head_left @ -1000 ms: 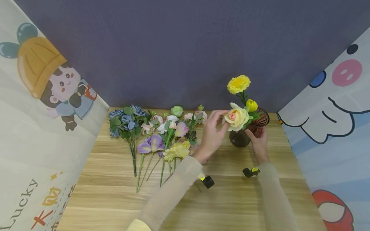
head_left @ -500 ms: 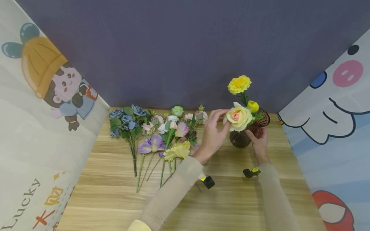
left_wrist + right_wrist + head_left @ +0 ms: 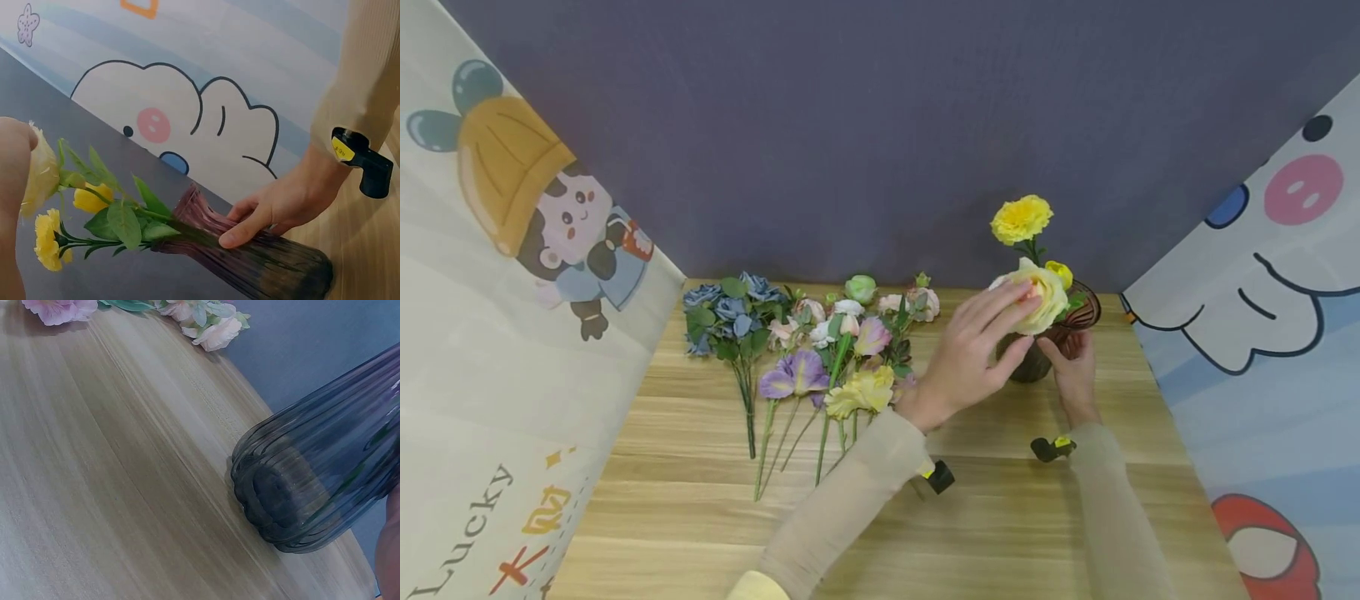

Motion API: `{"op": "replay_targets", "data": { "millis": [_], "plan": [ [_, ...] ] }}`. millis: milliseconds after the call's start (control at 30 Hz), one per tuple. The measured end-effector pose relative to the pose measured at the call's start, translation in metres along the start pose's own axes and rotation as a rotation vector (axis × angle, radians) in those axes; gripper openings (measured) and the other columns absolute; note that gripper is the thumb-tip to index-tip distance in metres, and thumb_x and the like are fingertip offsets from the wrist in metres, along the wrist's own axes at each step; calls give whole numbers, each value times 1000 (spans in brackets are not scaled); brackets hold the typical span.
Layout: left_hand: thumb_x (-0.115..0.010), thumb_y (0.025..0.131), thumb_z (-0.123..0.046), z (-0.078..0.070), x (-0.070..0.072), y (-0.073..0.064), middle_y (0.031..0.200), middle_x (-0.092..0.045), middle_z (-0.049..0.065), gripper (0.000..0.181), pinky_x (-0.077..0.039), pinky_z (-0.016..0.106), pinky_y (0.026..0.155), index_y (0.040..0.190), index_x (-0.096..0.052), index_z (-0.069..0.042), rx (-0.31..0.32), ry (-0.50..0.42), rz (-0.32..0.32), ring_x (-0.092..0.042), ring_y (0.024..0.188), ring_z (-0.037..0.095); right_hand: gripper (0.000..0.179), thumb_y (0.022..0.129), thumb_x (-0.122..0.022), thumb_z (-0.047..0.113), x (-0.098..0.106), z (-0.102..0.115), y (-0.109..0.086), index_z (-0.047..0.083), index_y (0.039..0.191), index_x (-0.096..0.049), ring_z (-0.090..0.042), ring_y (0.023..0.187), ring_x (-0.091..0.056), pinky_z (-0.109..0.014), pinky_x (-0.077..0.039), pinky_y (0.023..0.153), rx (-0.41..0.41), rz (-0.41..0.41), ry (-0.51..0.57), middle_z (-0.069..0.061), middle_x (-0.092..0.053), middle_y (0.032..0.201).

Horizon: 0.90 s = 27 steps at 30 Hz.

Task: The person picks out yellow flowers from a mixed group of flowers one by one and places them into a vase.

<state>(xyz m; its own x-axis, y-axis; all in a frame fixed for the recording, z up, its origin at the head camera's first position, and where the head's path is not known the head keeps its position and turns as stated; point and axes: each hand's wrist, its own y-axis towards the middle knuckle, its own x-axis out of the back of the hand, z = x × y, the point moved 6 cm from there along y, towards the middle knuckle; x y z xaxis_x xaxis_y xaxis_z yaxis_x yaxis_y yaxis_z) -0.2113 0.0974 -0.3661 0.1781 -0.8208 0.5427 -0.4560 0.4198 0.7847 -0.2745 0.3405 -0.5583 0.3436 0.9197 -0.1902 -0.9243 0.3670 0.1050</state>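
Observation:
A ribbed glass vase [image 3: 1084,310], purplish at its flared mouth and dark below, stands upright near the back right of the table. My right hand [image 3: 1077,371] grips its side, the thumb across the near face in the left wrist view. Pale yellow petals of a rose [image 3: 1048,304] lie under the fingers of my left hand [image 3: 973,358], which are extended along the bloom with the thumb apart below. A taller yellow carnation [image 3: 1022,219] and a yellow bud [image 3: 1060,272] also rise from the vase. In the right wrist view, stems show through the glass [image 3: 312,481].
Left of the vase lie blue roses [image 3: 730,312], a purple iris [image 3: 793,375], a ruffled yellow flower [image 3: 861,392], a green bud [image 3: 860,288] and several pink and white blooms. A dark wall [image 3: 850,150] closes the back of the wooden table [image 3: 1000,517]; printed cloths hang at both sides.
The left hand has moved right and turned, from its fingertips at the rose's left edge to fingers laid across its face. The rose has shifted right and turned. The right hand stays on the vase.

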Motion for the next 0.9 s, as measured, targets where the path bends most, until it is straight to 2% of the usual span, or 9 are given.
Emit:
{"op": "replay_targets", "data": {
  "millis": [100, 200, 400, 733, 900],
  "plan": [
    [-66, 100, -23, 2, -4, 0, 156, -49, 13, 49, -22, 35, 128, 145, -57, -4, 11, 9, 33, -37, 151, 22, 54, 91, -74, -5, 0, -2, 1, 15, 136, -51, -11, 122, -53, -19, -44, 104, 13, 3, 1, 4, -58, 127],
    [-67, 100, -23, 6, -6, -1, 158, -47, 13, 51, -20, 33, 128, 146, -56, -4, 45, 10, 38, -36, 152, 20, 56, 92, -74, -3, 5, -11, 5, 17, 138, -50, -11, 127, -51, -19, -42, 108, 10, -12, -24, 5, -57, 131],
    [-67, 101, -23, 17, -9, -4, 162, -42, 12, 56, -19, 32, 128, 151, -50, -4, 117, -17, 62, -34, 153, 19, 60, 92, -77, 3, 6, -10, 5, 17, 143, -49, -15, 134, -48, -21, -40, 113, 7, -19, -74, 5, -55, 136],
    [-61, 105, -32, 35, -24, -14, 170, -26, 5, 66, -17, 35, 129, 161, -34, -9, 303, -13, 224, -28, 155, 18, 56, 92, -74, -2, 5, -9, 3, 16, 139, -51, -10, 128, -51, -18, -43, 107, 4, 9, -45, 6, -58, 131],
    [-61, 105, -35, 41, -27, -16, 171, -23, 3, 69, -22, 40, 128, 162, -31, -11, 342, -15, 243, -27, 155, 18, 55, 92, -74, -1, 5, -9, 3, 17, 139, -51, -11, 130, -51, -18, -43, 107, 1, 6, -38, 6, -57, 133]
  ]
}}
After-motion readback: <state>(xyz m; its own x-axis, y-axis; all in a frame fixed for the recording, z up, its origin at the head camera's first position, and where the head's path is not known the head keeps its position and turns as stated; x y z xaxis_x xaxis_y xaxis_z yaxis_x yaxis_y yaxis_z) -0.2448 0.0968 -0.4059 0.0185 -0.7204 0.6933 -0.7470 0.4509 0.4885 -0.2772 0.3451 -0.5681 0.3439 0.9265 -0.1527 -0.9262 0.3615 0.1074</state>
